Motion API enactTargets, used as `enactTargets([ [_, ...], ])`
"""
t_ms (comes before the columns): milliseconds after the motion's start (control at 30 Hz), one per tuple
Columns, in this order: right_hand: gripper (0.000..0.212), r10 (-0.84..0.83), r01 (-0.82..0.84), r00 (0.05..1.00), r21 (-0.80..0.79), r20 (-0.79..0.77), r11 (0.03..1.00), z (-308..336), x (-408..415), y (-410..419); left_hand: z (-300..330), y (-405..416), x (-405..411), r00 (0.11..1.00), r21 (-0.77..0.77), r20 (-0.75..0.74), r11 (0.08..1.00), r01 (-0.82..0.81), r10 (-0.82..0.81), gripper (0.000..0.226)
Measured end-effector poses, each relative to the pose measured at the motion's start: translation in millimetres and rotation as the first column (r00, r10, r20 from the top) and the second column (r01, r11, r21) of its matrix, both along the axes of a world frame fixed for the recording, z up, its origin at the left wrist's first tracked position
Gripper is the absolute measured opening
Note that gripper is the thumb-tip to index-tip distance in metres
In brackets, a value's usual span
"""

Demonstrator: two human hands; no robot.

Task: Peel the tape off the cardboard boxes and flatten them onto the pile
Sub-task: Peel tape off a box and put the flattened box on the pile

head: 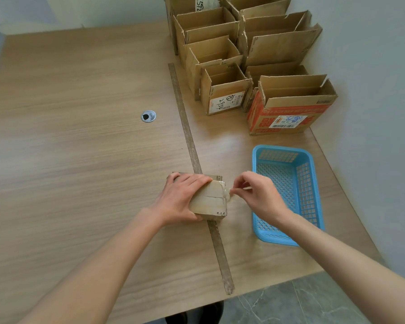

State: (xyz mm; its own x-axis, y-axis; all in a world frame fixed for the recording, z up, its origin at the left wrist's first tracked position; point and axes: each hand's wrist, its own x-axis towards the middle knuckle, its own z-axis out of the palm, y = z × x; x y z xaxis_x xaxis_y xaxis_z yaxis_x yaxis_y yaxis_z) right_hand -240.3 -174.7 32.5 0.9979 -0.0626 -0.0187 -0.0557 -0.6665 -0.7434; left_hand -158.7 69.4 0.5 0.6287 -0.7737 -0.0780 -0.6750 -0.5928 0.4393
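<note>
A small closed cardboard box lies on the wooden table near its front edge, across a dark strip. My left hand grips the box from above, fingers curled over its far side. My right hand pinches the loose end of the clear tape at the box's right edge. Several open cardboard boxes stand in rows at the back right, among them an orange printed box.
A blue plastic basket sits just right of my right hand, nothing visible in it. A dark strip runs from the back boxes to the front edge. A round cable grommet is set in the table. A wall lies to the right.
</note>
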Motion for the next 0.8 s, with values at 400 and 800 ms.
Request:
enactTargets([
  [400,0.021,-0.228,0.249,0.967,0.232,-0.114,0.94,-19.4,-21.0,27.7,-3.2,-1.4,-3.8,1.0,0.012,0.026,1.0,-0.001,0.0,0.098],
  [800,0.008,0.19,-0.201,0.979,-0.205,-0.071,0.958,-2.3,17.1,-9.8,-6.7,-7.1,6.9,0.997,-0.003,0.041,0.998,0.063,-0.063,0.097],
])
